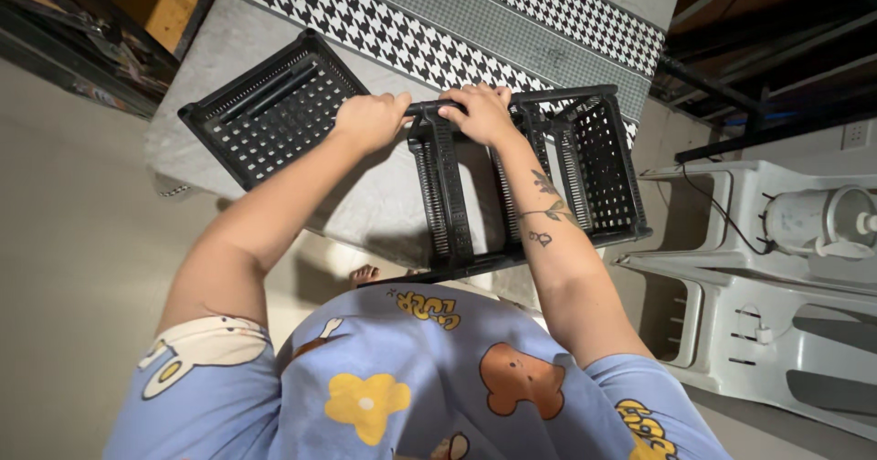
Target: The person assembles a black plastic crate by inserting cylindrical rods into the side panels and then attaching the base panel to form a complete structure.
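A black perforated plastic rack [598,163] with basket-like tiers stands on its side in front of me on a grey mattress [384,195]. My left hand [370,117] is closed around the rack's top bar. My right hand [480,113] grips the same bar just to the right, the two hands almost touching. A separate black perforated basket [274,108] lies on the mattress to the left of my left hand, its open side facing up.
A houndstooth-patterned cloth [411,31] lies across the far part of the mattress. White plastic chairs [776,268] stand at the right with a white appliance [818,222] and cord on them. Dark metal bars [731,104] are at the upper right. My bare foot [364,274] shows below the rack.
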